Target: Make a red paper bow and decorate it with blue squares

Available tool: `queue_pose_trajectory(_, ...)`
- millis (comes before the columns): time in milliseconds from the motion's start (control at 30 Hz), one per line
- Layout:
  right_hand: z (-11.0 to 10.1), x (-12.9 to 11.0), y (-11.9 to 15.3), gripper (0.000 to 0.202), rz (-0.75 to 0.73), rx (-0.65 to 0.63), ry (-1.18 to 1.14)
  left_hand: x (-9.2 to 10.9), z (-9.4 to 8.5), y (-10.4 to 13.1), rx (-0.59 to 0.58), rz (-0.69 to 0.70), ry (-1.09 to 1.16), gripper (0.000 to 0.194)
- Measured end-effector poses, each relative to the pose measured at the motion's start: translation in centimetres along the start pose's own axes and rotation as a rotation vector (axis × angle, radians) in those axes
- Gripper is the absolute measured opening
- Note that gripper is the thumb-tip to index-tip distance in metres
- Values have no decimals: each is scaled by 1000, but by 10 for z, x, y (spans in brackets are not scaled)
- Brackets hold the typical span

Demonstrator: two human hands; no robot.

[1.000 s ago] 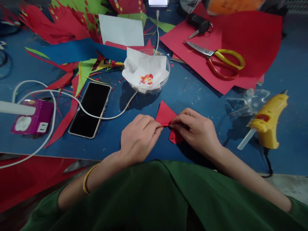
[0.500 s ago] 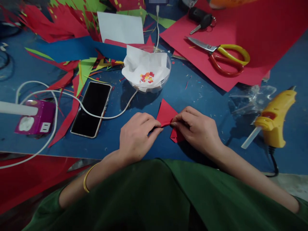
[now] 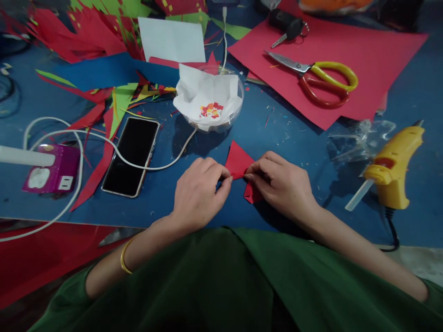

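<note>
A folded piece of red paper (image 3: 238, 159) is held between my two hands, low over the blue table. The fingertips of my left hand (image 3: 200, 193) pinch the left end of its fold. My right hand (image 3: 284, 182) grips the same paper from the right, thumb against fingers. One pointed part of the paper sticks up past my fingers, and a smaller folded part shows below, beside my right thumb. The rest of it lies hidden under my right hand.
Beyond my hands stands a clear bowl (image 3: 226, 124) lined with white paper holding small coloured bits. A phone (image 3: 133, 154) and white cable lie left. Scissors (image 3: 311, 76) and keys (image 3: 289, 27) rest on red sheets (image 3: 374, 60). A yellow glue gun (image 3: 394, 168) sits at right.
My left fingers have shifted slightly on the fold, and the folded strip between my hands now shows flatter and wider. Something orange at the top right has moved back, uncovering more red sheet.
</note>
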State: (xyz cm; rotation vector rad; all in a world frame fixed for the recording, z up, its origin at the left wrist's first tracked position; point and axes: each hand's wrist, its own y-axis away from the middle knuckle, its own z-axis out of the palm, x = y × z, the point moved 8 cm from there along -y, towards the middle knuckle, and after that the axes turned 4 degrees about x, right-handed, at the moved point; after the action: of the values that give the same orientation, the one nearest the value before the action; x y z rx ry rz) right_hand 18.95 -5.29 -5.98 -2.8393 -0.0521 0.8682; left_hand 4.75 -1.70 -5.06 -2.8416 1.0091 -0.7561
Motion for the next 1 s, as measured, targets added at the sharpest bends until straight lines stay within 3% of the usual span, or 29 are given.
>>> queue_pose_trajectory(300,-2,6,-1,14,51,-21,-123,3,2,0,0,-6,-33,11)
queue_pose_trajectory(667,-2,6,0,5,56,-23,-124,4,0,1,37,-11,-65,11)
queue_pose_trajectory(1000,0,3,0,12,65,-19,-25,1,-2,1,29,-30,-14,14)
